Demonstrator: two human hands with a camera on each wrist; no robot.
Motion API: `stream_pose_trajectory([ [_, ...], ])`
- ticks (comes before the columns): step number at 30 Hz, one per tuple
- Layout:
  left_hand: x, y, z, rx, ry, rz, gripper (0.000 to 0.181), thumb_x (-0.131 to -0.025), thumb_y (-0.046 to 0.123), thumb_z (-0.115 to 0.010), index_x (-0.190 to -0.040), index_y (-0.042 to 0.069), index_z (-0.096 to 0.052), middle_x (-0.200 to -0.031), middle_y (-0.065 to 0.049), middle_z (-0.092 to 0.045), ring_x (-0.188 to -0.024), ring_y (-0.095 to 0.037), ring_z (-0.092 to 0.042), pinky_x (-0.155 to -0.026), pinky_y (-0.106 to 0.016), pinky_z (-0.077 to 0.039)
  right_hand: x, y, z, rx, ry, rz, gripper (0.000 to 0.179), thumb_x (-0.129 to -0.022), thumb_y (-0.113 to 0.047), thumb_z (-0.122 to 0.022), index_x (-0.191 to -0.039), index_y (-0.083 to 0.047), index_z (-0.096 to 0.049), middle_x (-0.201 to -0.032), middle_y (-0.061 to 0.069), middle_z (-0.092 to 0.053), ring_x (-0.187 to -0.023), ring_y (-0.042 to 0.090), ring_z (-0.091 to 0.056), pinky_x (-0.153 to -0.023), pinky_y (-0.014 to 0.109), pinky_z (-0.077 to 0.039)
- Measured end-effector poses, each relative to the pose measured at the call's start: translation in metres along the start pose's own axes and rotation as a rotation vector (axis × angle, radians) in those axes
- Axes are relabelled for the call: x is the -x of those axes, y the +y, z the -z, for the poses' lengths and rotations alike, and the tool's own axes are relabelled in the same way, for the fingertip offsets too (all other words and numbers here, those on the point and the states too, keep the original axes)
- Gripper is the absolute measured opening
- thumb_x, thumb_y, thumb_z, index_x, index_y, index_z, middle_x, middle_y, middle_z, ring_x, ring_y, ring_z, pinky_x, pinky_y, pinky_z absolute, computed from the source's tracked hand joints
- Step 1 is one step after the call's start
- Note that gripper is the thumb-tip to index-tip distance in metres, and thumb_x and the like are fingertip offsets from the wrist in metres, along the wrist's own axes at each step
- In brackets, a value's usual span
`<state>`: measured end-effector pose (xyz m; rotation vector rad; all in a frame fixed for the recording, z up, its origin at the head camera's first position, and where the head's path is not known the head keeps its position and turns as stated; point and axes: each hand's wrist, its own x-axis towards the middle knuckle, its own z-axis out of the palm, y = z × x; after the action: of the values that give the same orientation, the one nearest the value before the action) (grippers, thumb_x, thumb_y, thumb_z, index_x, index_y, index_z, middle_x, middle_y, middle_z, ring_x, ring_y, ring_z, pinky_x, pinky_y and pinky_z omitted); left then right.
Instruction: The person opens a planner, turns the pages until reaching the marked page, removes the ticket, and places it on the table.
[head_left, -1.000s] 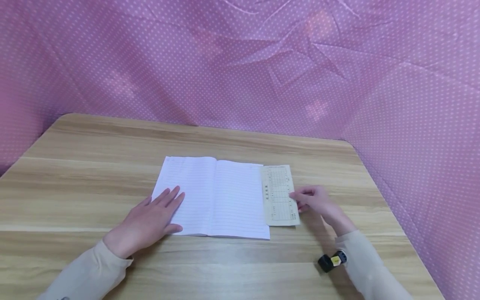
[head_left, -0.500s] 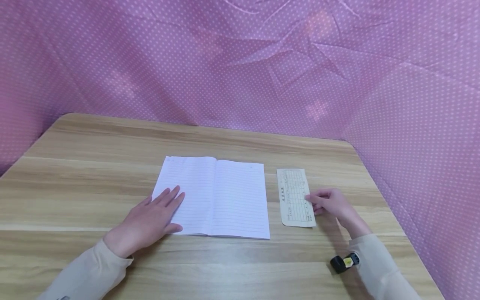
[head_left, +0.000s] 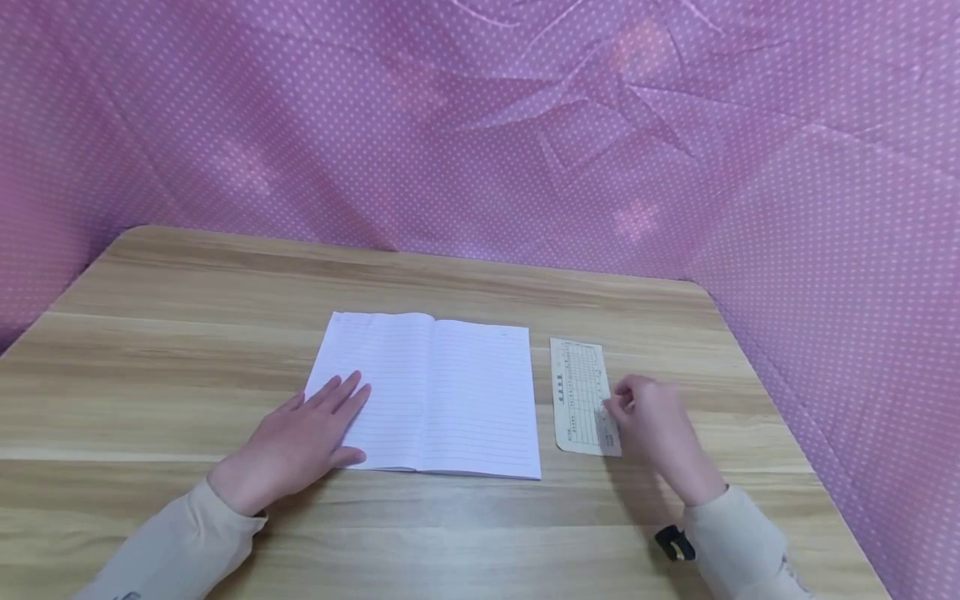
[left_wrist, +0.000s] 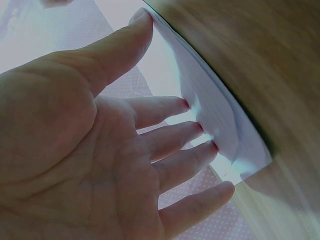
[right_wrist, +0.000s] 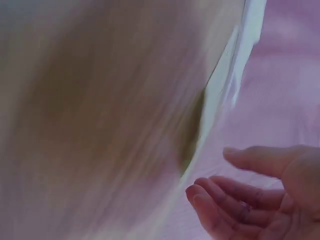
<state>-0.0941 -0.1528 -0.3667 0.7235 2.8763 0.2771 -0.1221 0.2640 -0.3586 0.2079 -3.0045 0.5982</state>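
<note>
An open lined notebook (head_left: pixel 480 400) lies in the middle of the table in the head view. My left hand (head_left: pixel 296 446) rests flat on the lower part of its left page, fingers spread. In the left wrist view, fingertips (left_wrist: pixel 202 127) touch the page near the notebook's edge. To the right of the notebook, apart from it, lies a pale printed paper slip (head_left: pixel 583 404) with a table grid. My right hand (head_left: pixel 660 429) is just over the slip's right edge, fingers bent. The right wrist view shows thumb (right_wrist: pixel 255 159) and fingers apart, with nothing between them.
The wood-grain table (head_left: pixel 435 550) has rounded far corners. A pink dotted cloth (head_left: pixel 480 150) hangs behind it and along both sides. A black wrist device (head_left: pixel 675 543) sits at the right sleeve.
The slip slid right off the notebook's right edge onto the bare table, pinched by my right hand. Now the right hand has let go of it and turned. My left hand stayed still.
</note>
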Motion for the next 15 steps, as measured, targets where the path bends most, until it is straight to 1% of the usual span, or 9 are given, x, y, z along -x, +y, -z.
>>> stream_pose_trajectory([
  [2,0.0,0.0,0.001,0.001,-0.006,0.004,0.075,-0.091,0.042,-0.066,-0.146,-0.003,-0.041,-0.153,-0.025,-0.033,-0.138,-0.044,-0.033,-0.102,-0.067,-0.033,0.007,-0.013,-0.006,0.027,0.018,0.128,0.024,-0.086,-0.005,-0.073,-0.103,0.01,-0.066,-0.093,0.02,-0.069,-0.08,0.03,-0.068,-0.068,0.036,-0.059],
  [4,0.0,0.0,0.001,0.005,-0.01,0.006,0.075,-0.091,0.042,-0.066,-0.146,-0.003,-0.041,-0.153,-0.025,-0.033,-0.139,-0.044,-0.032,-0.102,-0.067,-0.033,0.014,-0.024,-0.011,0.035,-0.005,0.267,0.035,-0.085,-0.008,-0.075,-0.113,0.01,-0.063,-0.105,0.024,-0.067,-0.091,0.033,-0.068,-0.078,0.039,-0.058],
  [6,0.0,0.0,0.001,0.009,-0.01,0.007,0.075,-0.091,0.042,-0.066,-0.146,-0.003,-0.041,-0.153,-0.025,-0.033,-0.139,-0.044,-0.032,-0.103,-0.067,-0.033,0.021,-0.034,-0.015,0.02,-0.085,0.382,0.046,-0.086,-0.012,-0.075,-0.124,0.008,-0.06,-0.121,0.025,-0.062,-0.107,0.036,-0.063,-0.091,0.044,-0.053],
  [7,0.0,0.0,0.001,0.01,-0.009,0.007,0.075,-0.091,0.042,-0.066,-0.146,-0.003,-0.041,-0.153,-0.025,-0.033,-0.139,-0.044,-0.032,-0.102,-0.067,-0.033,0.025,-0.038,-0.016,0.006,-0.138,0.417,0.052,-0.087,-0.016,-0.075,-0.129,0.007,-0.057,-0.129,0.025,-0.058,-0.115,0.037,-0.059,-0.097,0.046,-0.049],
  [9,0.0,0.0,0.001,0.009,-0.005,0.005,0.075,-0.091,0.042,-0.066,-0.146,-0.003,-0.041,-0.153,-0.025,-0.033,-0.139,-0.044,-0.032,-0.102,-0.067,-0.033,0.031,-0.046,-0.018,-0.009,-0.234,0.463,0.06,-0.09,-0.024,-0.072,-0.138,0.004,-0.051,-0.142,0.021,-0.049,-0.129,0.036,-0.049,-0.105,0.048,-0.041],
  [11,0.0,0.0,0.001,0.006,-0.002,0.005,0.075,-0.091,0.042,-0.066,-0.146,-0.003,-0.041,-0.153,-0.025,-0.033,-0.139,-0.044,-0.032,-0.102,-0.066,-0.033,0.036,-0.053,-0.019,-0.022,-0.315,0.478,0.064,-0.093,-0.031,-0.069,-0.143,0.001,-0.046,-0.149,0.018,-0.042,-0.135,0.033,-0.043,-0.107,0.048,-0.038],
  [13,0.0,0.0,0.001,0.007,-0.002,0.004,0.075,-0.091,0.042,-0.066,-0.146,-0.003,-0.041,-0.153,-0.024,-0.033,-0.139,-0.044,-0.032,-0.102,-0.066,-0.033,0.039,-0.058,-0.02,-0.013,-0.364,0.469,0.065,-0.094,-0.036,-0.066,-0.146,-0.003,-0.045,-0.153,0.014,-0.038,-0.137,0.03,-0.041,-0.107,0.047,-0.039],
  [15,0.0,0.0,0.001,0.012,-0.007,0.007,0.074,-0.092,0.041,-0.066,-0.146,-0.002,-0.041,-0.153,-0.024,-0.033,-0.139,-0.044,-0.032,-0.103,-0.066,-0.032,0.042,-0.061,-0.021,-0.007,-0.385,0.464,0.064,-0.095,-0.038,-0.065,-0.146,-0.005,-0.046,-0.154,0.011,-0.037,-0.137,0.028,-0.041,-0.106,0.046,-0.04],
])
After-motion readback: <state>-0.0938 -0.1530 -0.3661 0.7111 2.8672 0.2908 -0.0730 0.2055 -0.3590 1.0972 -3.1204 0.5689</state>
